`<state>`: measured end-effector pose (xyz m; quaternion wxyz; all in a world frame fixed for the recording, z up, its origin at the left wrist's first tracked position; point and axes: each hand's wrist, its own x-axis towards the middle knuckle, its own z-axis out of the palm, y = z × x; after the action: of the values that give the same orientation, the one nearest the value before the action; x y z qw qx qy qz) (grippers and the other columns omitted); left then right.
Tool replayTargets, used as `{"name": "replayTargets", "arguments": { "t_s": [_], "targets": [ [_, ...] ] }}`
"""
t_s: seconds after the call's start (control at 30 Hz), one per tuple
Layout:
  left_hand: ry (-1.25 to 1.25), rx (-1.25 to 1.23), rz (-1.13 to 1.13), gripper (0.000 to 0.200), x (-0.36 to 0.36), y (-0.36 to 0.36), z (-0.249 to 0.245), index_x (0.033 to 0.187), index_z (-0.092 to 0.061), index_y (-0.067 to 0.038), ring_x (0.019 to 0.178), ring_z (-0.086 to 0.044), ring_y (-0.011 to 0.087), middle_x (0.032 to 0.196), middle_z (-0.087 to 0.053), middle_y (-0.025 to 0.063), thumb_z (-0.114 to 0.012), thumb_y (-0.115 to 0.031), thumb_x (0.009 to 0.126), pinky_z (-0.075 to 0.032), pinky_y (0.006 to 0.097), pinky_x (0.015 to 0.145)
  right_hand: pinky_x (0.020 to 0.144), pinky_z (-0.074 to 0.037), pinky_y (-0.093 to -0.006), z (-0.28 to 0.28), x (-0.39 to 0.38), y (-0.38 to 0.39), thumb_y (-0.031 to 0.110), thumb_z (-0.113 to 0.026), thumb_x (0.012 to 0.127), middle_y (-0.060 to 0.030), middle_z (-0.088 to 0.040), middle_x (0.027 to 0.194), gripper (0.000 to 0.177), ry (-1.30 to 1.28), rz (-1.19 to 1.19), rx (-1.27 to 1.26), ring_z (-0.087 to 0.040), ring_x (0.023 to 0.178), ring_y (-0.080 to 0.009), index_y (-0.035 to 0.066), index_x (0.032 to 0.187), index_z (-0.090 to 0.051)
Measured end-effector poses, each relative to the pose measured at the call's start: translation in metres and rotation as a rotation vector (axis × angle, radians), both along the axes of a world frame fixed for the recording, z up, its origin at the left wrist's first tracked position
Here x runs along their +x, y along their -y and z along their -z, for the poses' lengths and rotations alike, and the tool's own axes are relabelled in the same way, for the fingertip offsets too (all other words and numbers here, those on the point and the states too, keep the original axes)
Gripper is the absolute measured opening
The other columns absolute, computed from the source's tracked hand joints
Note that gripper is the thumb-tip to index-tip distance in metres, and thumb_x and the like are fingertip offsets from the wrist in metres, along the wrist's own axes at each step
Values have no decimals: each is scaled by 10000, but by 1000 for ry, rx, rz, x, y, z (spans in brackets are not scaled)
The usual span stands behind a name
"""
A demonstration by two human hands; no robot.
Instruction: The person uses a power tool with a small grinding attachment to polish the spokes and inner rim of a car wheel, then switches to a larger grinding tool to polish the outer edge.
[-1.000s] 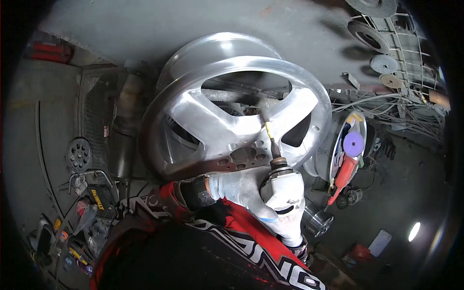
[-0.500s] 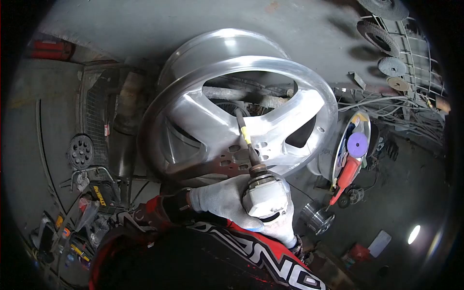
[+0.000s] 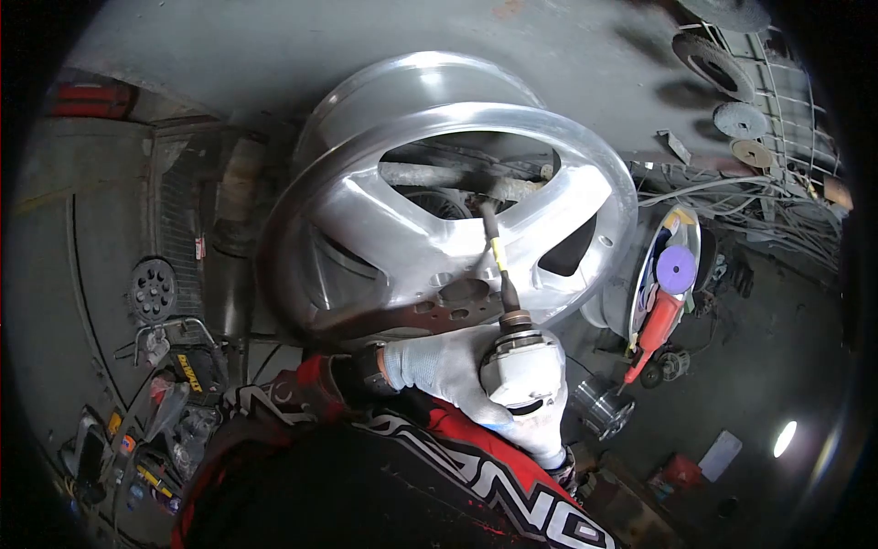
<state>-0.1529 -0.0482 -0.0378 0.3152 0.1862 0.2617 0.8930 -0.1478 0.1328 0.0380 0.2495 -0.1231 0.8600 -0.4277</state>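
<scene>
A bare metal car wheel rim (image 3: 402,215) with broad shiny spokes stands tilted before me. Both my hands wear grey-white work gloves and grip a white-bodied grinder (image 3: 523,373). My left hand (image 3: 444,361) wraps it from the left, fingers closed near its collar. My right hand (image 3: 541,435) is closed around the lower right of the body, its fingers partly hidden behind it. From the grinder a long dark shaft (image 3: 496,252) with a yellow band points up across the hub. Its tip overlaps the inner edge of the rim's upper opening, where two spokes meet.
On the right, a red polisher with a purple pad (image 3: 675,271) rests in another wheel. Abrasive discs (image 3: 739,121) hang on a wire rack at upper right, cables below. A yellow-lettered DeWalt item (image 3: 190,373) and clutter lie at left. A small metal wheel (image 3: 604,409) sits lower right.
Both hands and the grinder have shifted to the right and slightly down. The shaft tip has moved right along the edge of the opening.
</scene>
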Motion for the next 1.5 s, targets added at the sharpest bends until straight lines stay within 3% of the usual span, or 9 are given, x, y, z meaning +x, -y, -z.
{"name": "replayTargets", "arguments": {
  "t_s": [0.13, 0.27, 0.4, 0.6, 0.77, 0.9, 1.13, 1.2, 1.5],
  "targets": [
    [12, -109, -123, 706, 17, 8, -5, 1306, -543, -26, 1092, -600, 183, 1184, -630, 85, -874, -176, 701, -491, 356, 995, 958, -529, -406, 4, 7, -3, 315, -901, 686, -170, -618, 1266, 922, 221, 29, -66, -649, 1142, -291, 78, 1419, -393],
    [42, -201, -89, 700, 24, 14, -12, 1319, -537, -27, 1086, -600, 192, 1164, -631, 90, -863, -182, 720, -486, 357, 1003, 995, -507, -417, 9, 5, -4, 299, -912, 679, -169, -581, 1329, 950, 94, -107, 10, -625, 1187, -285, 70, 1427, -373],
    [-28, -142, -145, 705, 14, -1, -10, 1324, -529, -29, 1084, -603, 194, 1172, -632, 90, -859, -179, 719, -488, 354, 1001, 981, -507, -414, 5, 9, -15, 319, -911, 649, -146, -598, 1278, 937, 306, 123, -81, -628, 1139, -269, 52, 1404, -425],
    [-155, -232, -196, 703, -8, -11, -19, 1321, -526, -37, 1096, -607, 179, 1187, -637, 80, -855, -176, 715, -491, 353, 1008, 965, -512, -405, 16, 14, -35, 331, -894, 650, -143, -599, 1254, 912, 205, 253, -100, -620, 1116, -248, 27, 1386, -449],
    [-50, -157, -159, 687, 2, -11, -15, 1315, -535, -50, 1090, -615, 178, 1197, -638, 76, -855, -173, 719, -493, 350, 1012, 994, -490, -401, 10, 4, -10, 359, -905, 637, -147, -589, 1274, 961, 67, 87, -218, -603, 1147, -249, 10, 1398, -434],
    [-108, -201, -211, 655, 0, -12, -14, 1303, -544, -45, 1090, -614, 173, 1200, -638, 73, -844, -163, 733, -484, 350, 1023, 1013, -474, -404, 15, 10, -25, 392, -912, 620, -143, -586, 1273, 1006, 217, 210, -219, -599, 1150, -243, 5, 1409, -421],
    [-28, -169, -135, 609, 6, -15, -14, 1285, -559, -51, 1087, -613, 177, 1182, -644, 62, -831, -158, 750, -470, 347, 1032, 1001, -486, -408, 28, 17, -37, 405, -904, 625, -143, -594, 1262, 998, 123, 122, -198, -604, 1146, -244, 9, 1403, -421],
    [-76, -202, -163, 600, 2, -17, -11, 1277, -563, -52, 1087, -613, 174, 1174, -647, 58, -831, -156, 751, -470, 344, 1031, 985, -498, -401, 32, 24, -42, 411, -910, 616, -141, -603, 1250, 1010, 278, 315, -229, -618, 1126, -242, 8, 1402, -421],
    [-96, -181, -132, 500, 2, -18, -16, 1220, -584, -57, 1072, -614, 160, 1159, -651, 50, -804, -173, 786, -474, 334, 1015, 962, -514, -392, 24, 22, -29, 390, -929, 597, -131, -634, 1219, 1000, 159, 235, -199, -643, 1086, -236, 10, 1380, -435]
  ]
}}
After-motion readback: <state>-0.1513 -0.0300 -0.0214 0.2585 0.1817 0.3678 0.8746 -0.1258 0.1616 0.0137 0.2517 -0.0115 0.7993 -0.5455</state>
